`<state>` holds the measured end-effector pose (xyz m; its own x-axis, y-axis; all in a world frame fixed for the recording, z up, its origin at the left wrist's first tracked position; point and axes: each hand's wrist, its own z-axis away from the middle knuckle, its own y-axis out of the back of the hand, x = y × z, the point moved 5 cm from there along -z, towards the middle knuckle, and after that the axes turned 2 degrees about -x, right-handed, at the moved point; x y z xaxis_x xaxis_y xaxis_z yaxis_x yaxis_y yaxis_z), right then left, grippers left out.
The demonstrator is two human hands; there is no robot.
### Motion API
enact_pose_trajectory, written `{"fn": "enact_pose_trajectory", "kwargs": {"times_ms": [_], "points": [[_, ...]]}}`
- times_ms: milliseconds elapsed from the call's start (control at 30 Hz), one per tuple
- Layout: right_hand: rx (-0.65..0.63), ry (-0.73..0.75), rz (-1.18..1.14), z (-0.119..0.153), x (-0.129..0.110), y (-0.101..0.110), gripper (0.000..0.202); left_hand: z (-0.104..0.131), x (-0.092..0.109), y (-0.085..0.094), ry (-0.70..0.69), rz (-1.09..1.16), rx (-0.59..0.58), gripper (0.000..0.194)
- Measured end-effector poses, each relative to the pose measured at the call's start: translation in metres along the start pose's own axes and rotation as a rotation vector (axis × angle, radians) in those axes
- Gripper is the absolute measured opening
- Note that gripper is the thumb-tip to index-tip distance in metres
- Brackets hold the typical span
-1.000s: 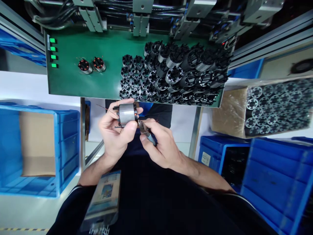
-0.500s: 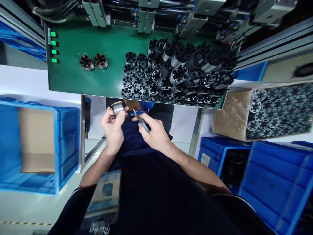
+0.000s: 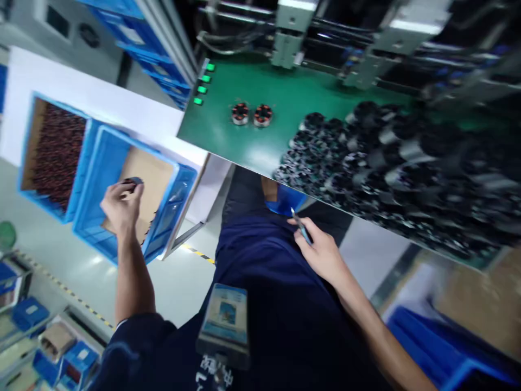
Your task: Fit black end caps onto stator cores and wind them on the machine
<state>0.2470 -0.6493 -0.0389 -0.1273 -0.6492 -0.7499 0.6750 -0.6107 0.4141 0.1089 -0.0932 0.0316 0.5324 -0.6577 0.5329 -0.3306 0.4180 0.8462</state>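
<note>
One pale rectangular badge in a clear plastic holder (image 3: 226, 312) lies nearest, against the dark navy cloth shirt (image 3: 285, 304) of the person. Beyond it, the bare right hand (image 3: 319, 247) has its fingers curled together round the blue-grey handles of a small pair of metal-tipped cutters (image 3: 302, 227), the tip pointing away from the body; whether the blades meet is too small to tell. Past the lap, below the bench edge, a deep blue plastic container (image 3: 288, 201) shows beside a brown cardboard piece (image 3: 268, 190).

Out to the person's left, the bare left hand (image 3: 120, 209) is over a light blue plastic bin (image 3: 177, 187) with a tan cardboard sheet (image 3: 148, 163) inside. Its thumb and fingertips pinch a short, dark, cylindrical core with a grey side (image 3: 136, 182), above the sheet; I cannot tell whether core and bin touch. Farther left, a second blue bin (image 3: 84, 149) holds many reddish-brown parts (image 3: 57, 155).

Across the green bench top (image 3: 220, 127), two copper-wound ring-shaped cores (image 3: 262, 115) stand side by side, near four lit green rectangular buttons (image 3: 202, 89). Rightward, blurred, crowd many black-and-silver slotted cylinders (image 3: 366, 157). At the back hang grey metal machine blocks (image 3: 288, 38) among dark cables
</note>
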Motion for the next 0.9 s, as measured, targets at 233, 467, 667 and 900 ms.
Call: {"fn": "enact_pose_trajectory", "kwargs": {"times_ms": [233, 467, 667, 900], "points": [[-0.102, 0.023, 0.135, -0.005, 0.009, -0.016, 0.052, 0.013, -0.065, -0.033, 0.26, -0.19, -0.239, 0.034], [-0.18, 0.029, 0.227, -0.013, 0.004, -0.029, 0.059, 0.038, -0.065, -0.037, 0.19, -0.089, -0.514, 0.061], [-0.24, 0.121, 0.198, -0.01, -0.021, -0.041, 0.054, 0.04, -0.045, -0.009, 0.133, -0.109, -0.475, 0.056], [-0.251, 0.168, 0.149, -0.008, -0.034, -0.047, 0.04, -0.027, 0.094, -0.04, -0.294, -0.011, 0.032, 0.036]]}}
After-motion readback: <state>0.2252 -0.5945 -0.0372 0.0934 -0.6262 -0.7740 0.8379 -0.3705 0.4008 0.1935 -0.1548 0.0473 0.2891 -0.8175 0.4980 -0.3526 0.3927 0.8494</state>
